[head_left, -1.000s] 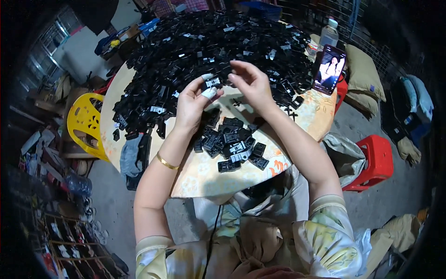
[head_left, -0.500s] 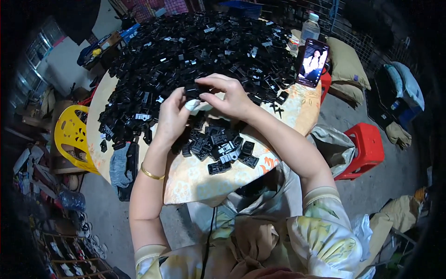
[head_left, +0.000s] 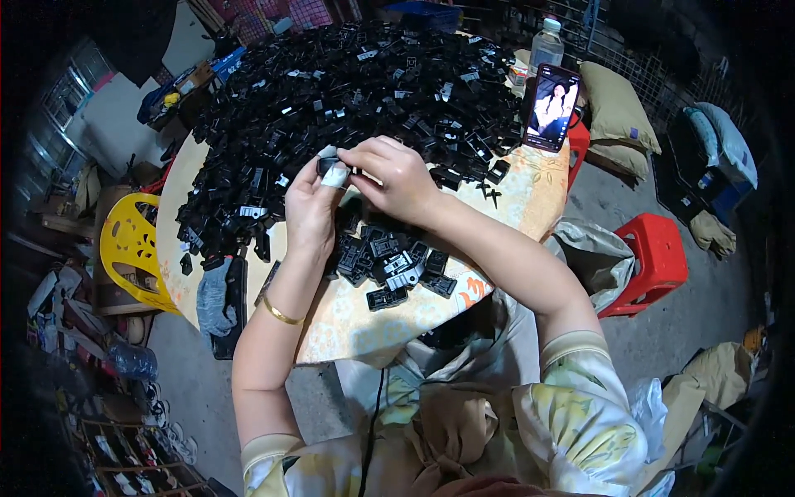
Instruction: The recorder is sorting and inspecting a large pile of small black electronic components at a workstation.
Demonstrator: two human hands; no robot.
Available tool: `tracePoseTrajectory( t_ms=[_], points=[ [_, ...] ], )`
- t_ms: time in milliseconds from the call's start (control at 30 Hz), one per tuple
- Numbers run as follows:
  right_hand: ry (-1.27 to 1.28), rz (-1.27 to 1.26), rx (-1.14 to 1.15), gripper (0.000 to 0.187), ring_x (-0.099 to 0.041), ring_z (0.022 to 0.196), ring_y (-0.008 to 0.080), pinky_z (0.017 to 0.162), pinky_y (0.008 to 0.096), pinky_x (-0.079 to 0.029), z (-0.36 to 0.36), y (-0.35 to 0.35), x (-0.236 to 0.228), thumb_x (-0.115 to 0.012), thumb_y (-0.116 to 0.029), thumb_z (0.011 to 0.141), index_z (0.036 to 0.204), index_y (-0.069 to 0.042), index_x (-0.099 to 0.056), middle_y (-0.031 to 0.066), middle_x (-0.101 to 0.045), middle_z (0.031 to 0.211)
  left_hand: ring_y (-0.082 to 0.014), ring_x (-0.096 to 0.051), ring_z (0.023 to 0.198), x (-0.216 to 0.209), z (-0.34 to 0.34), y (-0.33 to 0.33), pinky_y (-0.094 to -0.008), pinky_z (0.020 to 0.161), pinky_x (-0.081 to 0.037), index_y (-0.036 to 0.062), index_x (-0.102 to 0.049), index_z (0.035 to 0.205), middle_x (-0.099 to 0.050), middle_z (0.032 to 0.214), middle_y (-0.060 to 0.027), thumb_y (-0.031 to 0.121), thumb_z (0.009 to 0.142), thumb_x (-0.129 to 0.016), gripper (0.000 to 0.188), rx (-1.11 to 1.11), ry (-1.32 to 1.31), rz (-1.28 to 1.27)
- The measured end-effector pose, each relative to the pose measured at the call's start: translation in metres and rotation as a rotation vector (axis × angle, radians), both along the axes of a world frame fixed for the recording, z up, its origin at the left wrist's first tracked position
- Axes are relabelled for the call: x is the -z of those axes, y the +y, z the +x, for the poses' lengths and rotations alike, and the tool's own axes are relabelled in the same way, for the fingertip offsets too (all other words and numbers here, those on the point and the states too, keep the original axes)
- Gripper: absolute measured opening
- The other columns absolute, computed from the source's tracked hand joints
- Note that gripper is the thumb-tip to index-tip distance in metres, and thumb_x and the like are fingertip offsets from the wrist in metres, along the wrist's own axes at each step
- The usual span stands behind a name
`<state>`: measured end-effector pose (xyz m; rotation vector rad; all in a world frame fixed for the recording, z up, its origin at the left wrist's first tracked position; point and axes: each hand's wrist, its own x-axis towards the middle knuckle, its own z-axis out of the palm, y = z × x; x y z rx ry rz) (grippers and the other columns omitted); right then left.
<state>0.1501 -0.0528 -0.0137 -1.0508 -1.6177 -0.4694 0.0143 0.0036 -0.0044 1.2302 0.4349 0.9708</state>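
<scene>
Between both hands, above the table, is a small black plastic part. My left hand is closed on it, with a white wrap around the thumb. My right hand pinches at the part's right side, its fingertips partly hidden. Below the hands lies a small group of black plastic housings, one showing a shiny grey face. Beyond them spreads a big heap of similar black parts.
The round table has a patterned cover. A lit phone stands at its right, near a clear bottle. A grey cloth lies at the left edge. A yellow chair and a red stool flank the table.
The held black part has tilted and moved slightly left. My right hand has shifted left, closer against my left hand. The view has shifted a little.
</scene>
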Motion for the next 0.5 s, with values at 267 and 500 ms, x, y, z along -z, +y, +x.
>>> tracePoseTrajectory(
  t_ms=[267,500],
  points=[
    [0.219,-0.188,-0.24,0.025,-0.061,0.083,0.0169,0.073,0.0268,-0.049,0.023,-0.001,-0.013,-0.065,-0.007,0.076,0.101,-0.003,-0.064,0.01,-0.062,0.093,-0.0105,-0.058,0.084,-0.021,-0.017,0.012,-0.0223,0.075,-0.048,-0.0028,-0.045,0.119,-0.059,0.1,-0.0085,0.004,0.087,-0.051,0.033,-0.016,0.073,0.2],
    [0.172,-0.748,-0.218,0.063,-0.048,0.113,0.0261,0.095,0.0377,-0.037,0.025,-0.082,-0.02,-0.067,-0.041,0.072,0.121,-0.004,-0.05,0.0134,-0.053,0.118,-0.0105,-0.053,0.089,-0.005,-0.1,0.009,-0.0245,0.076,-0.045,0.0016,-0.037,0.125,-0.059,0.1,-0.008,0.004,0.085,-0.045,0.04,-0.189,0.402,0.492]
  ],
)
